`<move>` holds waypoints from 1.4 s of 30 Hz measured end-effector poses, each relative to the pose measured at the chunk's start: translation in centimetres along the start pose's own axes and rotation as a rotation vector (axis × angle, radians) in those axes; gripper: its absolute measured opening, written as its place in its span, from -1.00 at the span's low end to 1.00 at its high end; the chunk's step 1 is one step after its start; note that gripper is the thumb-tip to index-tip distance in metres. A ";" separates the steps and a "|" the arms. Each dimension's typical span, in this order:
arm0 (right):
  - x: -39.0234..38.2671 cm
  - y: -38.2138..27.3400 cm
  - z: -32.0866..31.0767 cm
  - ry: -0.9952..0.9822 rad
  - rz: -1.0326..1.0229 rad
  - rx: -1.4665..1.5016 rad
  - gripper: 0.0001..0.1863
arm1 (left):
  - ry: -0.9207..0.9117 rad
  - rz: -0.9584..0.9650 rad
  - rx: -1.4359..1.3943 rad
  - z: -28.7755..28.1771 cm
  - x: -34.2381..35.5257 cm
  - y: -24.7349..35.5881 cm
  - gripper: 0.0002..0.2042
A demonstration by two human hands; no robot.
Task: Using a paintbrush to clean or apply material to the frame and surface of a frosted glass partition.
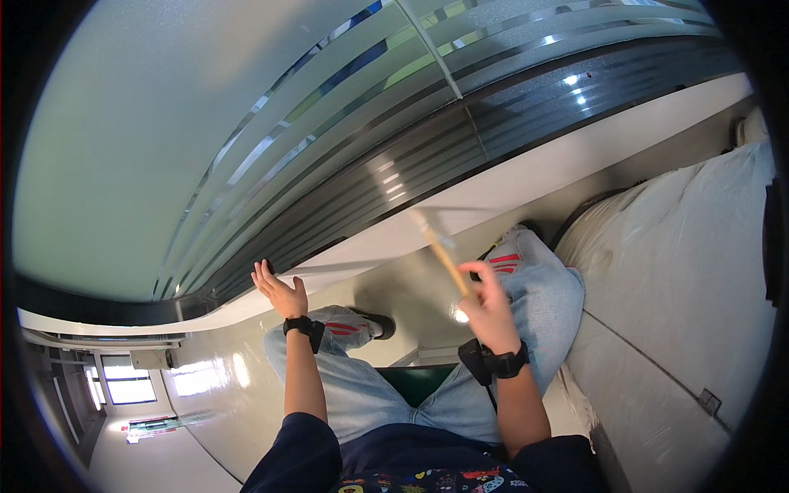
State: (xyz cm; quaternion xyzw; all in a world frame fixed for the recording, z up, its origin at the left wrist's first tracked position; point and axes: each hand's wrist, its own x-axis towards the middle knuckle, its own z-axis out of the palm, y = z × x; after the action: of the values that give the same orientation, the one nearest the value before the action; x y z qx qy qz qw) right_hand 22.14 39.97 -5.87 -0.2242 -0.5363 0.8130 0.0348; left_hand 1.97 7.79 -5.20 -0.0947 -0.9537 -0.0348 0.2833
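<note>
Gripping a brush point(448, 263) in the right hand point(489, 312), aiming it toward eleven o'clock and the white wall point(526, 186), while spreading the empty left hand point(283, 294) beside that wall, toward nine o'clock.

No readable text
The colourful print point(477, 479) on the navy T-shirt point(386, 449) is cut by the lower edge, too small for lettering to be made out.
</note>
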 end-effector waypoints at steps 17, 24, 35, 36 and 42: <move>0.4 -0.3 -1.0 0.319 -0.095 0.452 -0.45 | -0.011 0.005 -0.014 0.0 0.0 -0.1 -0.23; -0.1 0.8 0.0 -0.081 -0.009 0.067 -0.52 | -0.004 0.007 -0.010 0.1 0.0 -0.1 -0.23; 0.1 -0.4 -0.9 0.149 0.011 0.357 -0.45 | 0.002 0.024 -0.009 0.3 0.0 -0.4 -0.22; 0.1 -0.5 -1.0 0.170 0.011 0.366 -0.45 | -0.004 0.022 -0.006 0.3 0.0 -0.4 -0.22; 0.0 -1.0 -1.5 0.308 -0.006 0.495 -0.41 | -0.030 0.023 -0.023 0.0 0.0 -0.5 -0.21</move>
State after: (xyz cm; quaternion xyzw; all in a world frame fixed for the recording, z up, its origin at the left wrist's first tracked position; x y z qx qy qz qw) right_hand 22.52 41.72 -5.46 -0.3278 -0.3108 0.8754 0.1720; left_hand 1.85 7.27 -5.23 -0.1096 -0.9563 -0.0411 0.2680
